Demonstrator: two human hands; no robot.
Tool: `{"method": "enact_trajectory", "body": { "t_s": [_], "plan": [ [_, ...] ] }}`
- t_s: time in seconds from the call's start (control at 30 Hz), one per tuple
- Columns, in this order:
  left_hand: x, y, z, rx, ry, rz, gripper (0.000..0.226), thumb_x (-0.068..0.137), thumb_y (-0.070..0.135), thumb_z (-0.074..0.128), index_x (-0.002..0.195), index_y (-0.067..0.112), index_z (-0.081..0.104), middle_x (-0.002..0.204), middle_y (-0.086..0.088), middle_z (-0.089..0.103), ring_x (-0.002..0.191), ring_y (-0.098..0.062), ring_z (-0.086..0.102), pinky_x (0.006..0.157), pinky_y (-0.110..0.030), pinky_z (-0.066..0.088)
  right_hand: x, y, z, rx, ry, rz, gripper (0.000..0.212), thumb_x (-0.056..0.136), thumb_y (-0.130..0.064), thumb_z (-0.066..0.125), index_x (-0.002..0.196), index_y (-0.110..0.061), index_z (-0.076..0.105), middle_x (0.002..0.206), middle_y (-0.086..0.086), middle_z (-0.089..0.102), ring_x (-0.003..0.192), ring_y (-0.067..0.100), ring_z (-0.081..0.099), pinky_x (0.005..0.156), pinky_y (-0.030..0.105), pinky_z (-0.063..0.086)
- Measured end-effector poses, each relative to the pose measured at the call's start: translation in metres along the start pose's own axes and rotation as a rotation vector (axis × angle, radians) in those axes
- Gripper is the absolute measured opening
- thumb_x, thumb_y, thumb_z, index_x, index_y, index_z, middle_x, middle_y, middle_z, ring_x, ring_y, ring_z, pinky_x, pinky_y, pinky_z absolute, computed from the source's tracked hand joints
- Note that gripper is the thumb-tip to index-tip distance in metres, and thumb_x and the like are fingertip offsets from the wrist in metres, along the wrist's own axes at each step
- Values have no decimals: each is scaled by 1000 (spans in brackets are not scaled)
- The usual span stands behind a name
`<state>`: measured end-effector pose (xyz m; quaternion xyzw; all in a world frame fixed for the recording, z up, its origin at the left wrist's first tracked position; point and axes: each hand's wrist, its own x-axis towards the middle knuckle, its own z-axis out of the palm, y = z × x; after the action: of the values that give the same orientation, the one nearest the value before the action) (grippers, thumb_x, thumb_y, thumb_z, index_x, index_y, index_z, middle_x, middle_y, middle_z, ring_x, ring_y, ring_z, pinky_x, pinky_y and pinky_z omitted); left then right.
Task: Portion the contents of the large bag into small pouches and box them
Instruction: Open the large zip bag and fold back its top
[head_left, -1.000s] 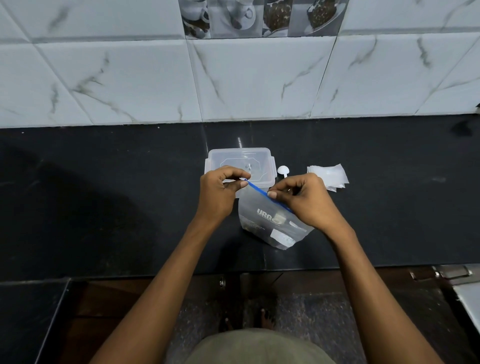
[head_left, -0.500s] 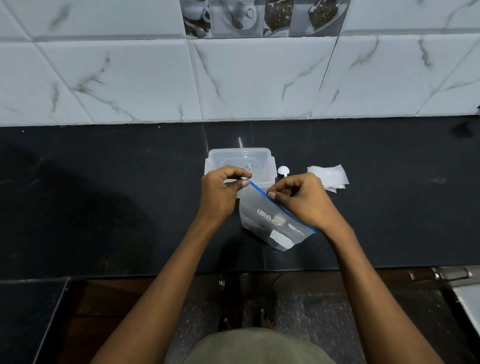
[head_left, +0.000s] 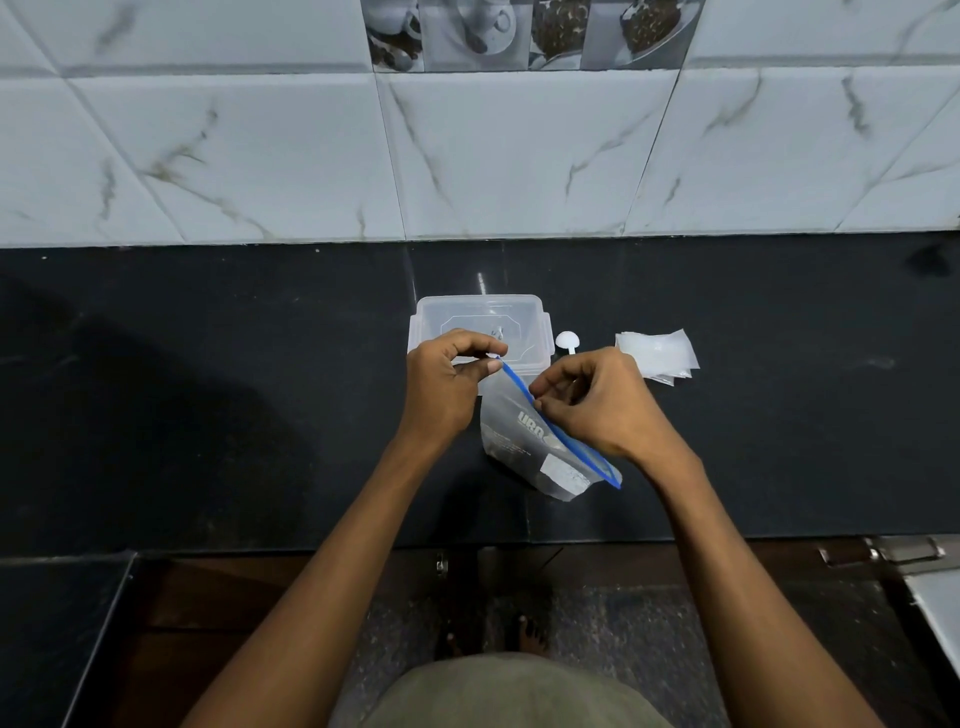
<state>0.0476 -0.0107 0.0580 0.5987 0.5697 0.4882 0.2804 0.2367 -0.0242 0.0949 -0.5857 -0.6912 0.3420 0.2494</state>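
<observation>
A large clear zip bag (head_left: 524, 447) with a blue seal strip and white lettering stands on the black counter. My left hand (head_left: 447, 384) pinches the strip's far left end. My right hand (head_left: 597, 405) pinches the strip near its middle, with the rest of the strip running down to the right under my wrist. Behind the bag sits a clear plastic box (head_left: 480, 317) with its lid on. A small white spoon (head_left: 566, 340) lies right of the box. A stack of small clear pouches (head_left: 660, 353) lies further right.
The black counter (head_left: 208, 389) runs wide to both sides, backed by a marbled tile wall (head_left: 260, 156). Its front edge lies just below the bag. A metal fitting (head_left: 893, 551) shows at the lower right, and my bare feet stand on the floor below.
My right hand has slid leftward along the blue strip toward my left hand, baring more of the strip at the right. The bag has tilted slightly.
</observation>
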Motion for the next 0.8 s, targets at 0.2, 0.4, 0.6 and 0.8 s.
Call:
{"method": "enact_trajectory", "body": {
  "t_s": [0.2, 0.4, 0.6, 0.8],
  "plan": [
    [-7, 1, 6, -60, 0, -51, 19, 85, -4, 74, 94, 12, 76, 96, 7, 73, 92, 1, 68, 80, -10, 51, 1, -5, 6, -29, 7, 52, 22, 77, 4, 74, 81, -17, 76, 65, -6, 70, 58, 1, 67, 59, 12, 53],
    [-25, 15, 23, -52, 156, -282, 48, 78, 21, 86, 111, 23, 51, 116, 2, 58, 94, -11, 64, 72, -17, 54, 4, 1, 9, 22, 103, 38, 18, 71, 2, 73, 74, -16, 69, 64, -3, 69, 53, 0, 61, 56, 13, 49],
    [-34, 26, 33, -358, -122, -600, 16, 94, 18, 71, 88, 4, 70, 81, -15, 75, 73, -29, 75, 72, -38, 64, 5, 11, 11, 201, 178, 31, 32, 73, 0, 76, 68, -19, 51, 64, 9, 68, 52, 11, 58, 56, 33, 57],
    [-33, 28, 35, -343, -110, -605, 14, 96, 6, 65, 84, 1, 69, 83, -19, 75, 68, -26, 75, 65, -33, 63, 3, 19, 14, 333, 163, 44, 42, 72, 6, 75, 69, -18, 41, 66, 14, 70, 57, 21, 64, 61, 42, 60]
  ]
}}
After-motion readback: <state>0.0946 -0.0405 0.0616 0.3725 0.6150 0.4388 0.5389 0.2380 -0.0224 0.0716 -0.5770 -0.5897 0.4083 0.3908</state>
